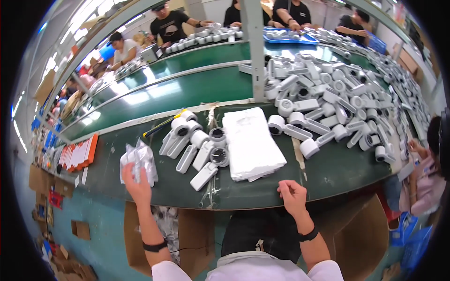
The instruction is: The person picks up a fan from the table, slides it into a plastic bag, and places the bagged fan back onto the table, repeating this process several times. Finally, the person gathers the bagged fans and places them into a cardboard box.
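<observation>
The left hand [137,188] has its fingers parted and laid against the near side of one clear plastic-wrapped packet [149,163], which lies toward the left end of the counter [344,180], a little in from the front edge. Whether thumb and fingers pinch the film, I cannot tell. The right hand [293,196] is loosely curled over the front edge, near the close right corner of the one stack of white plastic bags [253,145] but apart from it; I cannot tell if its fingertips meet the thumb.

Between packet and stack lies a small cluster of white handheld devices [203,177] with round heads and flat handles, roughly six or seven, though overlaps prevent an exact count. Right of the stack, a heap of similar devices [328,96] spreads to the counter's right end, too many to count. One yellow-and-black tool [164,123] lies behind the cluster, toward the far edge. One row of orange-and-white cards [77,155] sits by the left end. Two black wristbands [154,247] show, one per wrist.
</observation>
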Action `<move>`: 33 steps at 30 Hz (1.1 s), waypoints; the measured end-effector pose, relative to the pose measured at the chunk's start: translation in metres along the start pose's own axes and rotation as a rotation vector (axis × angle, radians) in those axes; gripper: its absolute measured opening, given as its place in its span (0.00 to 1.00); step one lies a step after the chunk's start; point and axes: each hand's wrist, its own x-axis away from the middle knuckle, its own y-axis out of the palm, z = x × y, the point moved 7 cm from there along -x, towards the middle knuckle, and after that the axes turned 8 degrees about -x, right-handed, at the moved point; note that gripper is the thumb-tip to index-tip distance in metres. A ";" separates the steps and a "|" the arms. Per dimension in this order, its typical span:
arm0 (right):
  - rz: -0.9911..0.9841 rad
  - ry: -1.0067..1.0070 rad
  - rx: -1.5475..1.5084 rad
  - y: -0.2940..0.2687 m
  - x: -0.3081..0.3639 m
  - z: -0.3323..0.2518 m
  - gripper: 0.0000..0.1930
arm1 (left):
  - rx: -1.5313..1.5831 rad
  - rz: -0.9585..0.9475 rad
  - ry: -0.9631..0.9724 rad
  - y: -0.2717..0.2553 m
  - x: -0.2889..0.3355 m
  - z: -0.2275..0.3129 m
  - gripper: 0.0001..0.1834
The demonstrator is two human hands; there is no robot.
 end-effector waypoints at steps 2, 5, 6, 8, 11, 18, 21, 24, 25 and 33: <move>0.091 -0.134 0.097 -0.016 -0.014 -0.018 0.08 | 0.135 -0.138 0.157 -0.001 0.019 0.065 0.18; 0.276 -0.383 0.387 -0.034 -0.039 -0.073 0.08 | 0.308 -0.404 0.339 0.017 0.053 0.147 0.17; 0.268 -0.406 0.562 -0.037 -0.054 -0.080 0.08 | 0.348 -0.503 0.359 0.030 0.067 0.164 0.18; 0.259 -0.440 0.727 -0.043 -0.074 -0.094 0.09 | 0.383 -0.544 0.372 0.039 0.079 0.187 0.18; 0.226 -0.525 0.959 -0.055 -0.093 -0.097 0.14 | 0.401 -0.588 0.390 0.046 0.090 0.191 0.19; -0.033 -0.542 1.415 -0.092 -0.129 -0.083 0.21 | 0.284 -0.527 0.388 0.053 0.095 0.170 0.16; -0.088 -0.476 1.469 -0.092 -0.131 -0.077 0.19 | 0.335 -0.536 0.461 0.058 0.102 0.204 0.14; -0.110 -0.468 1.463 -0.085 -0.121 -0.087 0.15 | 0.361 -0.580 0.567 0.080 0.112 0.235 0.13; -0.107 -0.515 1.354 -0.085 -0.114 -0.094 0.13 | 0.353 -0.567 0.622 0.087 0.114 0.247 0.13; -0.012 -0.053 0.350 -0.089 -0.055 -0.083 0.11 | 0.183 -0.618 0.699 0.138 0.120 0.269 0.08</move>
